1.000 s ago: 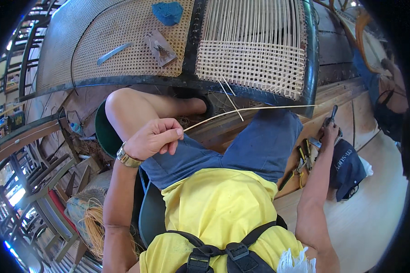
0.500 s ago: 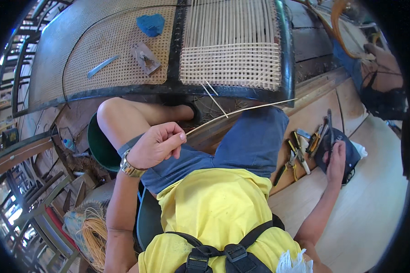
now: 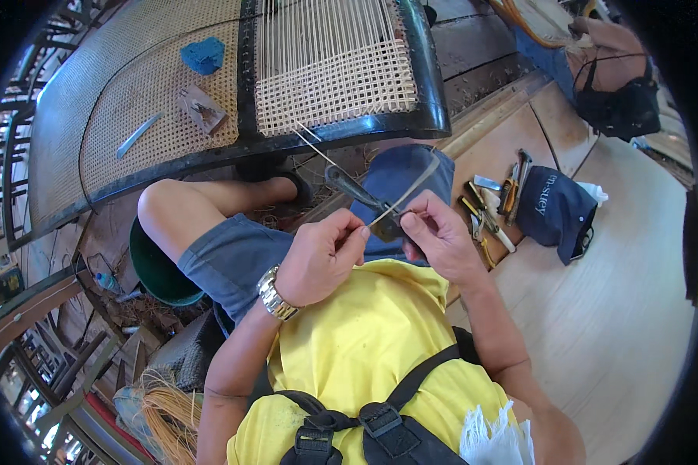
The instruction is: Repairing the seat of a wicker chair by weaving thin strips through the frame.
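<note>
The right hand (image 3: 442, 236), earlier down at the tools, now grips a dark-handled knife (image 3: 364, 203) against the thin pale cane strip (image 3: 407, 195) that the left hand (image 3: 322, 256) fingers pinch over the lap.

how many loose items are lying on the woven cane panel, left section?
3. A blue block near the top edge, a small flat wood-coloured piece below it, and a slim pale curved tool further left. Anything beyond the picture's rim may be hidden.

Two hands (image 3: 318, 260) (image 3: 438, 236), one knife (image 3: 361, 198), one cane strand (image 3: 411, 194), one blue sponge (image 3: 203, 55), one dark cap (image 3: 554, 209)
</note>
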The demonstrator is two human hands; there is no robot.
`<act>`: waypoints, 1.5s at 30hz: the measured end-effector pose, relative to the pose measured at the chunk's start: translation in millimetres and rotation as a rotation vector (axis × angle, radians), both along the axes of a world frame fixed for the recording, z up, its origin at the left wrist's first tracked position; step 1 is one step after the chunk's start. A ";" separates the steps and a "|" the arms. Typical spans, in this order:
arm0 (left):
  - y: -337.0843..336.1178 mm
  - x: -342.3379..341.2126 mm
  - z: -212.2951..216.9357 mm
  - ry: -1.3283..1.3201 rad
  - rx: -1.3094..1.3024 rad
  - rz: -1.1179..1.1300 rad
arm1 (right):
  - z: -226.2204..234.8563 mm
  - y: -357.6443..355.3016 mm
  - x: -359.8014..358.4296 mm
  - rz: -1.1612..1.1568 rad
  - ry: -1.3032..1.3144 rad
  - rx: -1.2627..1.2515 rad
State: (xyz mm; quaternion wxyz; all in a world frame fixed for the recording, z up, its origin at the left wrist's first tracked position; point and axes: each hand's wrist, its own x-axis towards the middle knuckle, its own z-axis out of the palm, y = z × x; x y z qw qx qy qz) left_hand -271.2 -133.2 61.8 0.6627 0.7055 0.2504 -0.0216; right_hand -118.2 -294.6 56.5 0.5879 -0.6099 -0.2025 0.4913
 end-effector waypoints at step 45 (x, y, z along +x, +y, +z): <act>23.0 -26.7 -4.1 0.194 -0.280 0.068 | -12.1 40.8 15.0 -0.220 0.088 -0.116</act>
